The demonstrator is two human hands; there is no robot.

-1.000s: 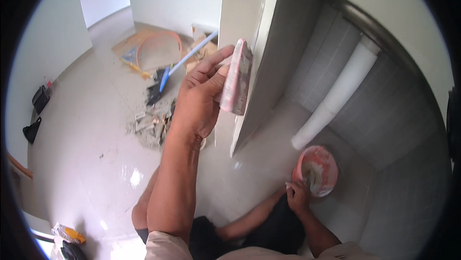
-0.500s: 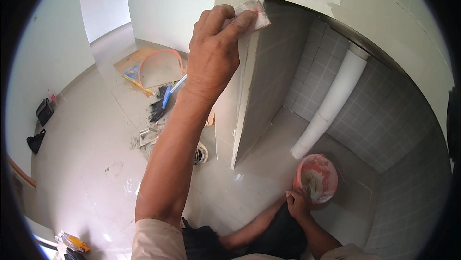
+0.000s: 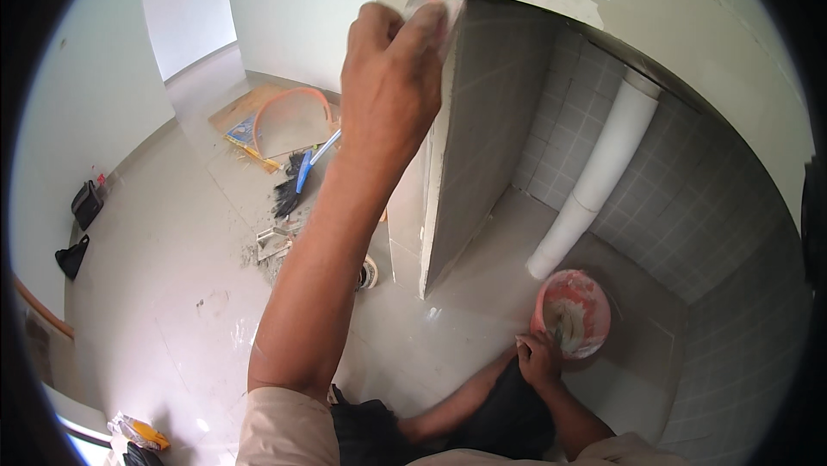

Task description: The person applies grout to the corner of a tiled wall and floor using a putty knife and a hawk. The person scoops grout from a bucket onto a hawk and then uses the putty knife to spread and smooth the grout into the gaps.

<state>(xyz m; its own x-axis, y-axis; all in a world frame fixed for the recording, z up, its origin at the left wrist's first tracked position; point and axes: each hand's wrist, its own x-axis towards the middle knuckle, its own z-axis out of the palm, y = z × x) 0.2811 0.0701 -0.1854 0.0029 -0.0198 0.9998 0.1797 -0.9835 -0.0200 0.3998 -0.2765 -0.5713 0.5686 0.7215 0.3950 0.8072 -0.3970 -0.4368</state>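
Observation:
My left hand (image 3: 392, 78) is raised at the top of a narrow wall end (image 3: 428, 199), its fingers closed on a whitish rag with pink marks (image 3: 446, 25). The rag presses against the upper corner, where the wall meets the edge of a dark-fronted ledge (image 3: 551, 14); it is partly blurred. Low on the right, my right hand (image 3: 540, 360) is closed at the rim of a red bucket (image 3: 594, 307). A thin grey tool (image 3: 558, 335) reaches from its fingers into the bucket; its handle is hidden. Pale, pasty residue coats the bucket's inside.
A white pipe (image 3: 594, 177) runs from under the ledge to the floor near the bucket. To the left lie a black-bristled broom with a blue head (image 3: 304, 171), a metal trowel (image 3: 274, 242) in debris, and a board with an orange hoop (image 3: 293, 91). Black bags (image 3: 86, 205) stand by the left wall.
My left hand has slid the rag slightly left along the corner and turned it more edge-on. My right hand stays at the bucket. The view has shifted slightly.

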